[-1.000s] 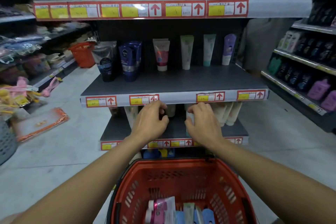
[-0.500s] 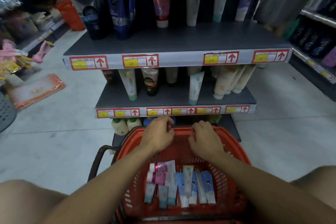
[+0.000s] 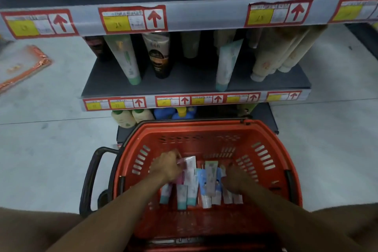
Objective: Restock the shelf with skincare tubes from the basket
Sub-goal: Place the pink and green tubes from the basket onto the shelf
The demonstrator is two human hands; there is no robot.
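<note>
A red basket (image 3: pixel 196 127) stands on the floor in front of the shelf unit. Several skincare tubes (image 3: pixel 211 176) lie side by side on its bottom, caps toward me. My left hand (image 3: pixel 166 166) is down inside the basket, its fingers curled on the top end of a pink-and-white tube (image 3: pixel 190 168). Over the rightmost tubes lies my right hand (image 3: pixel 235 180); its fingers point down among them and their grip is hidden. The middle shelf (image 3: pixel 184 86) holds a green-capped tube (image 3: pixel 126 59), a black-and-gold tube (image 3: pixel 159 55), a pale teal tube (image 3: pixel 227 65) and several beige tubes (image 3: pixel 274 57).
The upper shelf's front edge (image 3: pixel 204 14), with red price labels, overhangs the middle shelf. Cream bottles (image 3: pixel 124 117) and blue bottles (image 3: pixel 165 112) stand on the bottom shelf behind the basket. The basket's black handle (image 3: pixel 92 170) hangs at its left. An orange packet (image 3: pixel 24 65) lies on the floor at left.
My view tipped down from the shelves to the basket. Both hands dropped from the shelf front, past the basket rim, down onto the tubes inside it.
</note>
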